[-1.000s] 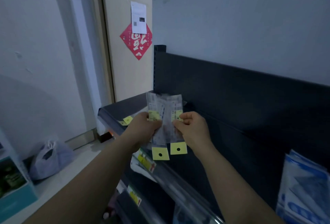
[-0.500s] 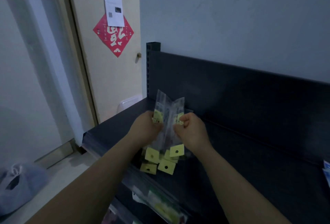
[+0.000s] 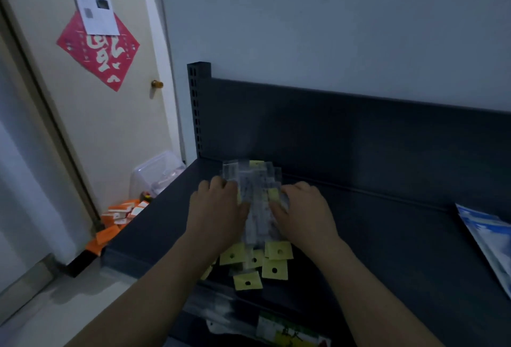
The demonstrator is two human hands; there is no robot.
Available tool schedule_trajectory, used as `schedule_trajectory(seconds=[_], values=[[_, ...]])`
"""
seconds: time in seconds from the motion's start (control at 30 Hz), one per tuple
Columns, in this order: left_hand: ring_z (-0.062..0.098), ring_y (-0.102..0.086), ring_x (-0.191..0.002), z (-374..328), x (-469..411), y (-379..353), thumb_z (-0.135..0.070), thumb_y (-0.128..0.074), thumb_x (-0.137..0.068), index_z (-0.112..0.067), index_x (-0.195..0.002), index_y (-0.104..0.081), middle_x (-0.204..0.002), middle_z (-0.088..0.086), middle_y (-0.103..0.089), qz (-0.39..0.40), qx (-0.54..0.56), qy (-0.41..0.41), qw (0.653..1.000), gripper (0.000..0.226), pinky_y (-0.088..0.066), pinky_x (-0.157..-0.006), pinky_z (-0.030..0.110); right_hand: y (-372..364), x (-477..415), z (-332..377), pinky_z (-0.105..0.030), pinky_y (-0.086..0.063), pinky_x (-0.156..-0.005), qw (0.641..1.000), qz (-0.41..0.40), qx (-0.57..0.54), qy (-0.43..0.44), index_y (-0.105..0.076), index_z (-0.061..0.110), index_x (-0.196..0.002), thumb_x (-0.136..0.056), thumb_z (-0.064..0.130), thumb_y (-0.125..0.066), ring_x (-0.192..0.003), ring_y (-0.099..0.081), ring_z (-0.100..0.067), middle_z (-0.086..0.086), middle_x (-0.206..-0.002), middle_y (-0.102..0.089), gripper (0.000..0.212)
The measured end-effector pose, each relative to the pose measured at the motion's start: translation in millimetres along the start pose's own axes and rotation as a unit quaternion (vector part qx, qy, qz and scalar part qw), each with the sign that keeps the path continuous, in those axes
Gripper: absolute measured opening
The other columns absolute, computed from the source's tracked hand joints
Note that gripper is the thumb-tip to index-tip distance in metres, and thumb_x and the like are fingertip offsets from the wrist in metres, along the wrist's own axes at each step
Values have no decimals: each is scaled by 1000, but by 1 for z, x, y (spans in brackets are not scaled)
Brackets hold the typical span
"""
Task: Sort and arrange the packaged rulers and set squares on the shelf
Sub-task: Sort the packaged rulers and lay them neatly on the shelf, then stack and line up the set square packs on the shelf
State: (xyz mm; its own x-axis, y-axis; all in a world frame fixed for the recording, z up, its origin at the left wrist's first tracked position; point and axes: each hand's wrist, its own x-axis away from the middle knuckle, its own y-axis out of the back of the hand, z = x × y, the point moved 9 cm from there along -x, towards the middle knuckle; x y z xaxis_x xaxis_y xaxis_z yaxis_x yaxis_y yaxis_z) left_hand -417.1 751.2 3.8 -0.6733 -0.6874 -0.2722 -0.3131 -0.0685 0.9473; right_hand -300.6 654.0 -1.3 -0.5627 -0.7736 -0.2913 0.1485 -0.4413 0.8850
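A bundle of clear packaged rulers (image 3: 255, 202) with yellow hang tabs lies low over the dark shelf (image 3: 387, 236), its tabs fanned out toward me at the front edge. My left hand (image 3: 218, 208) grips the bundle's left side, fingers curled round the packets. My right hand (image 3: 301, 208) holds the right side with the thumb on top. The packets' middle is blurred. The far ends of the packets stick out beyond my fingers.
A blue-and-white package (image 3: 489, 238) lies at the shelf's right end. More packaged goods (image 3: 276, 330) hang on the level below. Orange packets (image 3: 119, 222) and a clear plastic bin (image 3: 154, 175) sit on the floor by the door (image 3: 96, 125).
Both hands have lowered the ruler bundle from upright toward the shelf surface, and more yellow tabs now fan out at the front. My view has shifted left and closer.
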Motion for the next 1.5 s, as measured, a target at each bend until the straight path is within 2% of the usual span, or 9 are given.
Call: schedule_trajectory(seconds=[0.1,0.2,0.37,0.57,0.7,0.93,1.03,1.13,1.5], values=[[24,-48,-113,-31,3,12,-45,-42,-95,-22,-125,-56,-125,1,-55,-30,34,-80,996,40,-41,-91,35,18,14,-9,-31,-39,-99,1000,-21,-3,-12,-53,14,-130,-95,36,-50,-116,-48,-20,-3,-127,-53,41],[23,-52,-115,-59,8,12,-34,-45,-97,-24,-123,-60,-126,-2,-60,-40,91,-146,984,32,-41,-93,35,39,34,-26,-23,-30,-103,999,-41,4,-36,-48,14,-137,-97,30,-49,-124,-44,-16,-1,-137,-50,43],[28,-67,-79,-118,27,5,-33,-44,-87,-15,-98,-73,-92,3,-72,-49,154,-229,960,36,-52,-69,37,74,79,-62,-25,-30,-108,993,-91,20,-74,-54,11,-133,-94,25,-54,-125,-50,-17,-4,-135,-56,41],[24,-65,-70,-206,60,11,-40,-40,-84,-19,-93,-73,-84,-2,-72,-38,181,-293,938,40,-53,-62,32,127,143,-122,-41,-47,-97,976,-149,57,-147,-64,7,-119,-84,26,-56,-108,-62,-27,-9,-117,-67,41],[25,-65,-76,-271,88,13,-41,-44,-84,-19,-97,-73,-89,-2,-73,-32,207,-331,920,39,-54,-68,36,164,191,-169,-40,-51,-89,963,-166,83,-197,-66,9,-113,-84,24,-57,-97,-64,-28,-7,-107,-69,34],[25,-61,-85,-403,147,5,-35,-49,-93,-21,-99,-69,-90,-3,-68,-13,241,-378,894,24,-41,-69,31,232,282,-261,-35,-43,-100,944,-172,108,-261,-60,14,-126,-91,25,-55,-110,-59,-22,-3,-123,-64,37],[25,-60,-91,-464,174,2,-41,-42,-92,-19,-97,-69,-93,-1,-69,-3,283,-389,877,35,-47,-76,38,265,322,-308,-33,-36,-108,937,-159,128,-282,-52,17,-134,-94,30,-51,-122,-52,-17,0,-134,-57,42],[17,-57,-102,-527,196,-8,-40,-44,-96,-26,-114,-64,-108,-7,-66,15,287,-399,871,30,-45,-86,34,295,361,-355,-33,-33,-110,930,-158,137,-302,-49,17,-137,-96,33,-49,-126,-49,-15,1,-138,-54,44],[17,-57,-100,-713,243,-29,-38,-48,-95,-23,-116,-64,-108,-4,-67,57,294,-462,835,30,-48,-85,34,369,461,-489,-37,-39,-105,895,-173,135,-388,-50,17,-136,-96,33,-51,-123,-51,-20,-2,-137,-54,44]])
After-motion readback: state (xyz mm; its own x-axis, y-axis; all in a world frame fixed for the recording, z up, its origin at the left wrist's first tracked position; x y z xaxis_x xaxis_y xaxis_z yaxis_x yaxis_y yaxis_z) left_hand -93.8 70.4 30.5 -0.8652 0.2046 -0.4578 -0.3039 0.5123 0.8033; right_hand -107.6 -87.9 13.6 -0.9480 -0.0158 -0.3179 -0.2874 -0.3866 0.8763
